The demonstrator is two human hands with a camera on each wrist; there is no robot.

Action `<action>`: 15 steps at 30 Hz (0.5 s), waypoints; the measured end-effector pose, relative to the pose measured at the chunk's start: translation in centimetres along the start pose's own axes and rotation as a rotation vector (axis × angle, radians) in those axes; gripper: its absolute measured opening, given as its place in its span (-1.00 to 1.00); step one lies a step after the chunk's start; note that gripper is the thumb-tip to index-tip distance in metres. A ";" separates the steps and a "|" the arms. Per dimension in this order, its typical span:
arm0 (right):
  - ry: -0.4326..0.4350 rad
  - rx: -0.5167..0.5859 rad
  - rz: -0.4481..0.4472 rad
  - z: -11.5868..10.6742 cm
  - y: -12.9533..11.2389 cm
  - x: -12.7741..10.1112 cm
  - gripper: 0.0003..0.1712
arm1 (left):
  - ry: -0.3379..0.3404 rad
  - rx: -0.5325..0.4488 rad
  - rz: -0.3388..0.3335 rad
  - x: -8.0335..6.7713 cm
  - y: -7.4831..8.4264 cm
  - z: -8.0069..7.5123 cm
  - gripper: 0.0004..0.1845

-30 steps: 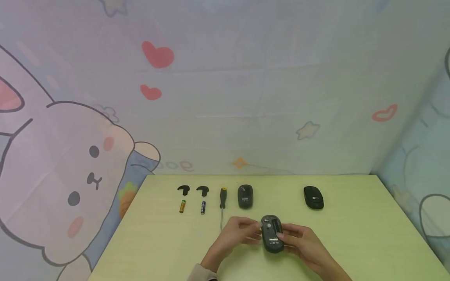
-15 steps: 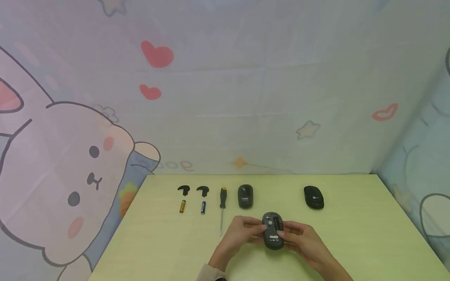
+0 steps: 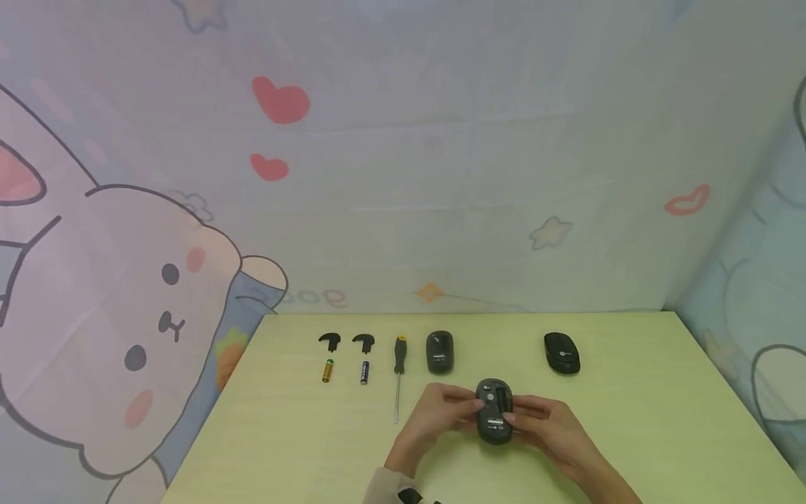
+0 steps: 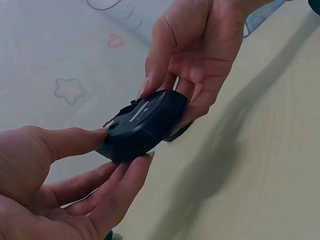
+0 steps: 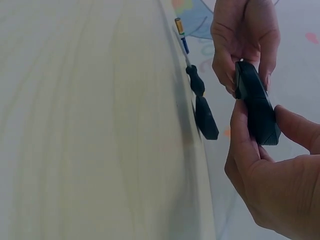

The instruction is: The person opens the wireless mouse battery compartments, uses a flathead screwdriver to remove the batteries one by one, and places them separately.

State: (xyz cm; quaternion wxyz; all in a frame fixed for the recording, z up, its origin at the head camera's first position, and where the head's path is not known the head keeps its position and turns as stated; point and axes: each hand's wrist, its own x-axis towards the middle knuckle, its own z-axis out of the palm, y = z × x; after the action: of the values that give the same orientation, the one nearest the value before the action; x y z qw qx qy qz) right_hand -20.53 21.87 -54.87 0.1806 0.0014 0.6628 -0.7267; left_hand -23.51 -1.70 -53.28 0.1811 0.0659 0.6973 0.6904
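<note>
Black rounded plastic computer mouse (image 3: pixel 495 432), underside toward your face, sits between your hands above the front part of the pale yellow-green counter (image 3: pixel 283 434). Held, not resting: left wrist view shows its shadow apart from it.

Your left hand (image 3: pixel 434 418) pinches the left side, thumb near the upper edge, fingers beneath. Your right hand (image 3: pixel 546 427) pinches the right side, thumb on the underside by the lower end of the dark slot, fingers behind. Both hands narrowed on that one mouse. Gripping from two sides probably keeps it steady and leaves the slot and white label visible to you.

Farther back, left to right: two small black curved plastic pieces, left one (image 3: pixel 330 341) and right one (image 3: pixel 364 341), each with a battery just in front, a yellow cylindrical battery (image 3: pixel 327 371) and a dark blue cylindrical battery (image 3: pixel 364 373). Pairing looks deliberate, likely to keep parts sorted. Next, a black-handled metal screwdriver (image 3: pixel 399 358), tip toward you, likely laid straight for easy pickup. Then a second dark oval mouse (image 3: pixel 439 352); can't tell which face is up. Well to the right, a black mouse with a white logo (image 3: pixel 562 353), perhaps set apart to leave you working room.
</note>
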 end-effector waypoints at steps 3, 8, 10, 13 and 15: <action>0.021 -0.013 0.000 -0.4 0.0 0.1 -0.20 | -0.003 0.020 0.005 0.7 -0.1 0.3 -0.75; 0.058 -0.045 -0.006 -1.1 -0.1 0.6 -0.22 | -0.008 0.079 0.007 2.1 -0.5 0.5 -0.74; 0.076 -0.054 -0.012 -1.4 -0.2 1.0 -0.24 | -0.008 0.103 0.008 2.7 -0.8 0.6 -0.72; 0.097 -0.067 -0.023 -1.7 -0.2 1.7 -0.27 | 0.013 0.161 0.019 3.6 -1.3 0.7 -0.71; 0.110 -0.077 -0.026 -1.9 -0.1 2.4 -0.30 | 0.039 0.197 0.022 4.1 -1.5 0.8 -0.71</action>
State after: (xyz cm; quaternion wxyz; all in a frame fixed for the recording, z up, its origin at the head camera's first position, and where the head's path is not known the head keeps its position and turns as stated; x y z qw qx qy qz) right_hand -23.22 23.12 -55.55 0.1345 0.0257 0.6992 -0.7017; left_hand -26.81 0.38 -55.41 0.1525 0.0778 0.7646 0.6214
